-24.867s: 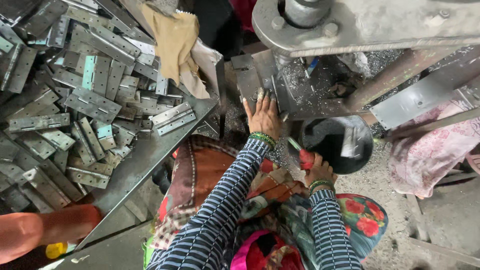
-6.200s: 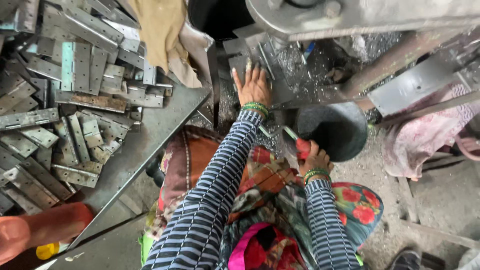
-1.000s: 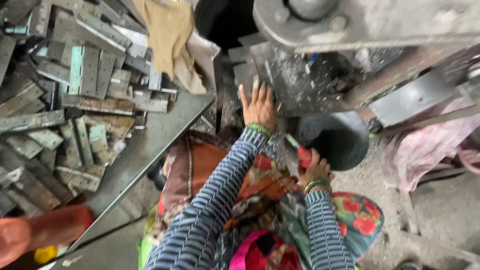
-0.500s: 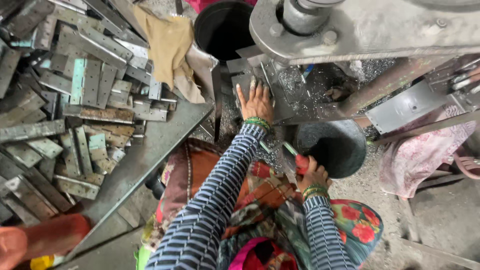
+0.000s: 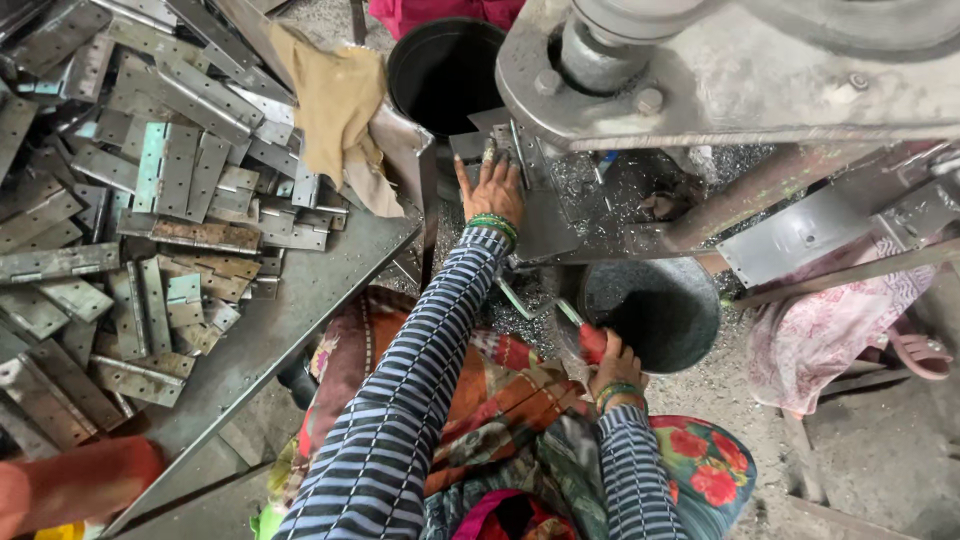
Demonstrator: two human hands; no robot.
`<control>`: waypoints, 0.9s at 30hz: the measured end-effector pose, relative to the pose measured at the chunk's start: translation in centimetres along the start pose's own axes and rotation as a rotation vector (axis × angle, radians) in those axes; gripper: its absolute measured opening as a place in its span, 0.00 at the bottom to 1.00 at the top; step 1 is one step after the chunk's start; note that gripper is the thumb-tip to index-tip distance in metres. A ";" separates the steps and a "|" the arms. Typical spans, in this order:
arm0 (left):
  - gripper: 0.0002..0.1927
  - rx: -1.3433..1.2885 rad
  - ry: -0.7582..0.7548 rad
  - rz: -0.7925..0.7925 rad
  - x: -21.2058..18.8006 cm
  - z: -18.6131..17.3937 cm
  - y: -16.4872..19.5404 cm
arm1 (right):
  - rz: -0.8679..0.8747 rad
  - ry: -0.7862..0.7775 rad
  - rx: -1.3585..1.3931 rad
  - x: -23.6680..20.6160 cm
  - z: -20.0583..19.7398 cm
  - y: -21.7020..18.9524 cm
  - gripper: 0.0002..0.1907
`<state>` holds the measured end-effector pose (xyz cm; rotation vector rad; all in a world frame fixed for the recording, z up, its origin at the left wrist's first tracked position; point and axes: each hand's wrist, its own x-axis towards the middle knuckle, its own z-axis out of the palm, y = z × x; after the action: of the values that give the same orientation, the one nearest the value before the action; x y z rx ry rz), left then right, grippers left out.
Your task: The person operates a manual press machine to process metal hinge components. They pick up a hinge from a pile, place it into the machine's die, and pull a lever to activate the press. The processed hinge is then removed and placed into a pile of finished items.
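My left hand [image 5: 492, 185] lies flat, fingers spread, on a grey metal piece [image 5: 543, 225] on the bed of a heavy press machine [image 5: 700, 70]. Green bangles ring that wrist. My right hand [image 5: 612, 363] sits lower, near my lap, closed around a red-handled tool [image 5: 588, 341] whose thin metal end points up and left. Right beside that hand stands a black bucket [image 5: 650, 310]. Both arms wear blue-and-white striped sleeves.
A metal table [image 5: 300, 290] on the left carries a heap of several grey hinges [image 5: 150, 200] and a tan cloth [image 5: 335, 100]. A second black bucket [image 5: 445, 70] stands behind the press. Metal shavings cover the press bed. Pink cloth [image 5: 820, 320] and a sandal lie at right.
My left hand stays flat on the metal piece and my right hand keeps the red-handled tool. Only the camera view has shifted slightly.
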<state>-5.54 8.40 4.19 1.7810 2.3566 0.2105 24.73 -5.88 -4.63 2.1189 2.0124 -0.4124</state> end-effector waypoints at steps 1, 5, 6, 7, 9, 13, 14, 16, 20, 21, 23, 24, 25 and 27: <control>0.26 0.017 -0.010 0.025 0.2 0.0 -0.2 | 0.023 -0.009 0.025 0.0 1.0 -0.1 0.46; 0.32 -0.059 -0.069 0.066 0.5 -1.5 -0.9 | 0.051 -0.024 0.036 0.6 1.5 -0.3 0.47; 0.33 -0.108 -0.096 0.048 0.3 -1.9 -1.2 | 0.057 -0.038 0.029 0.8 1.0 -0.2 0.46; 0.32 -0.070 -0.095 0.057 0.1 -2.4 -1.3 | 0.058 -0.064 0.017 0.8 0.2 0.0 0.46; 0.31 0.014 -0.101 0.081 -0.6 -3.2 -1.3 | 0.041 -0.072 -0.024 0.6 -1.6 0.3 0.43; 0.39 0.019 -0.187 0.096 -4.4 -2.9 -0.2 | 0.003 0.032 -0.087 -0.3 -3.5 0.5 0.37; 0.42 0.017 -0.207 0.095 -6.0 -2.1 0.2 | -0.002 0.055 -0.092 -0.4 -3.4 0.5 0.35; 0.44 0.006 -0.064 0.183 -9.7 0.1 0.6 | 0.020 0.109 -0.086 -0.6 -2.4 0.3 0.37; 0.24 0.038 0.388 0.359 -14.1 3.6 0.9 | -0.024 0.043 -0.009 0.0 -0.3 0.4 0.45; 0.20 -0.035 0.390 0.413 -14.2 3.7 0.9 | -0.022 0.045 -0.013 0.2 0.0 0.5 0.42; 0.18 -0.121 0.288 0.547 -13.4 2.8 1.0 | -0.019 0.049 -0.003 0.5 0.1 0.7 0.37; 0.19 -0.136 0.194 0.631 -12.7 1.8 1.0 | -0.005 0.040 -0.007 0.6 0.1 0.8 0.38; 0.21 -0.151 0.096 0.712 -12.1 0.7 1.2 | 0.008 0.028 -0.013 0.7 0.2 0.9 0.40; 0.17 -0.269 0.058 0.630 -11.0 -1.8 1.9 | 0.014 0.029 -0.008 0.6 0.1 0.9 0.40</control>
<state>-1.26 -1.69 7.01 2.3241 1.6204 0.6307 25.61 -5.42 -4.92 2.1452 2.0104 -0.3728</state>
